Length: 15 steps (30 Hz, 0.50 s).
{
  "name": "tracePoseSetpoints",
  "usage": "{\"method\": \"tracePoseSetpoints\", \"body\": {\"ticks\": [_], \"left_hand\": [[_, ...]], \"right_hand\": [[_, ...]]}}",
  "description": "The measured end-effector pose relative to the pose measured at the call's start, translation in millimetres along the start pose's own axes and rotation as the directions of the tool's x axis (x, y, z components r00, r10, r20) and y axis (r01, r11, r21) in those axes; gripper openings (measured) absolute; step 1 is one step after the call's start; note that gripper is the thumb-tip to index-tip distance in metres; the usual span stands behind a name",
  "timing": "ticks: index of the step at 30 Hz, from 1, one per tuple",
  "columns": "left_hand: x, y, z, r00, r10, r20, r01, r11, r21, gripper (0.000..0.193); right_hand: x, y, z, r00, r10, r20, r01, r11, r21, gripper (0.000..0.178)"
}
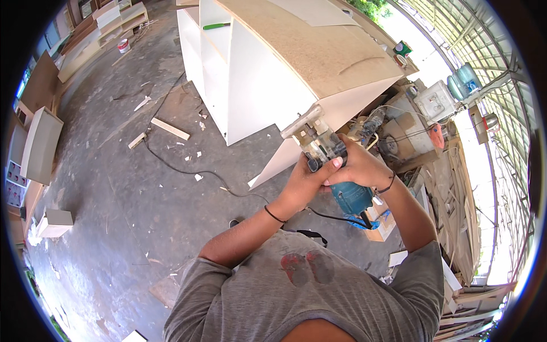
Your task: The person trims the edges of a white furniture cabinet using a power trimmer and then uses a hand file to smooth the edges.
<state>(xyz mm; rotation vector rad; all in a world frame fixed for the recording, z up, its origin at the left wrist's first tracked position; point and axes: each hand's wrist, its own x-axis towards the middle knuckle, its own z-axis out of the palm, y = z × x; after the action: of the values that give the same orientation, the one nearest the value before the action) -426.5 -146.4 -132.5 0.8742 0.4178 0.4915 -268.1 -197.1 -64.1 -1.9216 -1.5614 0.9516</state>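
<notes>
A trim router [351,197] with a teal motor body and a clear, dusty base is held in both of my hands. My left hand [307,181] wraps round its near-left side, thumb across the front. My right hand [366,164] grips the other side, its fingers partly hidden behind the tool. The base end points away from me, at the near corner of a large cabinet [265,85] with white panels and a bare brown board on top. Whether the base touches the board's edge I cannot tell. A black cord [330,215] trails from the motor end.
The cord crosses the concrete floor [131,216] on the left, past wood strips [170,129] and scraps. A green-handled tool [216,26] lies on the cabinet. Clutter and a stack of boards [450,199] stand at right. A small box [55,223] sits far left.
</notes>
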Motion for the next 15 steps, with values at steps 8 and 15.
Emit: {"method": "tracePoseSetpoints", "body": {"ticks": [8,15], "left_hand": [[9.9,3.7,-4.2,0.999,-0.030,0.016,0.030,0.999,-0.016,0.080],[12.3,12.3,-4.5,0.997,-0.050,0.057,0.050,0.999,0.000,0.083]], "right_hand": [[3.4,-6.8,-4.2,0.999,0.050,-0.001,-0.050,0.999,0.021,0.087],[3.9,-7.9,-7.1,0.997,0.075,-0.006,-0.075,0.992,-0.098,0.091]]}}
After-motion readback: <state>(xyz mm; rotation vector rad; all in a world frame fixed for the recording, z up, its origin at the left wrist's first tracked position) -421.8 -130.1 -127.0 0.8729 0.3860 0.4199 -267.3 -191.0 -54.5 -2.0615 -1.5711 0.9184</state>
